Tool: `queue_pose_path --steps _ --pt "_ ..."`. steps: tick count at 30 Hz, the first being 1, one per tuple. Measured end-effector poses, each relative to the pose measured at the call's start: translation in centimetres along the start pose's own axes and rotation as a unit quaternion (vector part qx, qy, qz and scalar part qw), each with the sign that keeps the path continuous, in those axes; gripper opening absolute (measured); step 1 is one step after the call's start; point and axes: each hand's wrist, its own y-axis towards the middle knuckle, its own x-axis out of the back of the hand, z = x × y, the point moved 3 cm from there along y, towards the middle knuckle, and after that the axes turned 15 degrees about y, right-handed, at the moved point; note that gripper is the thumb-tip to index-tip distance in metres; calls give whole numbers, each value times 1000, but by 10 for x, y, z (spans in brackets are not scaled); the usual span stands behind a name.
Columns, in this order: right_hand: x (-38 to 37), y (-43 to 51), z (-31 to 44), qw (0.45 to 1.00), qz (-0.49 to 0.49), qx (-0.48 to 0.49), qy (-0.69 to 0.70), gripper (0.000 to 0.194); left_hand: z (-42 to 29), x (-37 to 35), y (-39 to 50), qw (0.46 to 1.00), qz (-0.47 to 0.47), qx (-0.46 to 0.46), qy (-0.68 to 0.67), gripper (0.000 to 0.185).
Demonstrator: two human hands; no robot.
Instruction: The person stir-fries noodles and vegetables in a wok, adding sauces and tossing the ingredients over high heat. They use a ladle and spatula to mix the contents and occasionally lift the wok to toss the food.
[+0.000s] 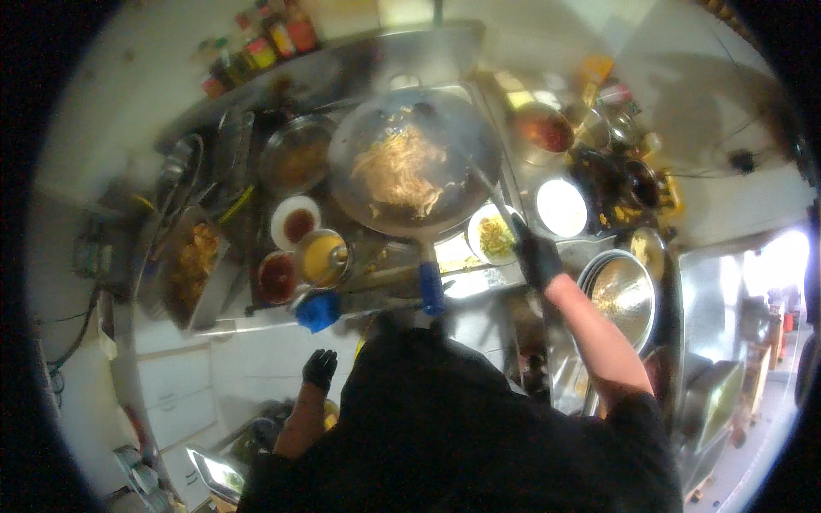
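Note:
A large wok (pixel 359 202) with a blue-wrapped handle (pixel 431 288) stands on the range, holding light brown noodle-like food (pixel 404 170). My right hand (pixel 537 256), in a black glove, is closed around the shaft of a long metal cooking utensil (pixel 490 186) that reaches over the wok's right side; its far end is blurred. Close by that hand stands a white bowl (pixel 494 237) of greens and shredded food. My left hand (pixel 319 370), also black-gloved, hangs low in front of the counter, below a blue cloth (pixel 317 312), touching nothing that I can see; its fingers look fairly straight.
Left of the wok are a steel pan (pixel 298 157), a bowl of yellow liquid (pixel 322 258), bowls of red sauce (pixel 278 277) and a metal tray of browned food (pixel 192 276). To the right stand a white bowl (pixel 562 208) and stacked metal bowls (pixel 622 298). Bottles (pixel 260 51) line the back ledge.

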Motion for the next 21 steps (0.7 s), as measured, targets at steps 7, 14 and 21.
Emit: queue_pose_path --steps 7,14,21 --pt "-29 32 5 997 64 38 -27 60 -51 43 17 724 -50 398 -561 37" --pt "-5 -39 56 993 99 6 59 59 -114 110 76 873 67 250 -413 35" --pt "-13 -22 59 993 22 -101 -60 57 -186 190 164 946 175 98 -255 32"
